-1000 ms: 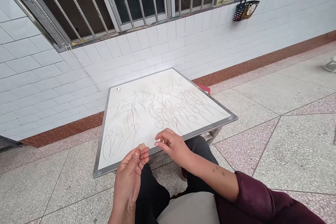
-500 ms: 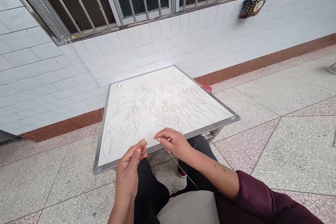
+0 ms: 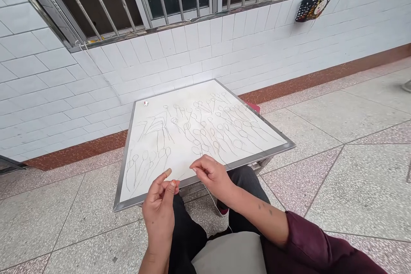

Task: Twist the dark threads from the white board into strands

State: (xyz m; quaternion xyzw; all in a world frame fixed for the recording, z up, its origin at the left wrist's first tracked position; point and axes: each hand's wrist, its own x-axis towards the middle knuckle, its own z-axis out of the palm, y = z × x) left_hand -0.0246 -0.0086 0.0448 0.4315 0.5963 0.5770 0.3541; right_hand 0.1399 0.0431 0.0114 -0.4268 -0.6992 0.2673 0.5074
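My left hand (image 3: pixel 159 205) is in front of the table's near edge, its thumb pinched against the fingers on the end of a thin strand; a tan wrap covers its index fingertip. To its right, my right hand (image 3: pixel 212 175) pinches the same fine strand, whose pale tail (image 3: pixel 212 199) hangs toward my lap. Between the hands the strand is barely visible. Beyond them, a white tabletop (image 3: pixel 189 94) with a metal rim bears rows of thin, dark looped strands (image 3: pixel 159 126).
A tiny white and red item (image 3: pixel 146 103) lies at the table's far left corner. Behind stands a tiled wall (image 3: pixel 144 68) with a barred window. A dotted bag (image 3: pixel 313 7) hangs at the right. Something red (image 3: pixel 253 107) shows behind the table.
My left hand's index finger has lifted away from the thumb, and the hand has turned slightly. The hanging tail of the strand has swung left. The view has shifted a little.
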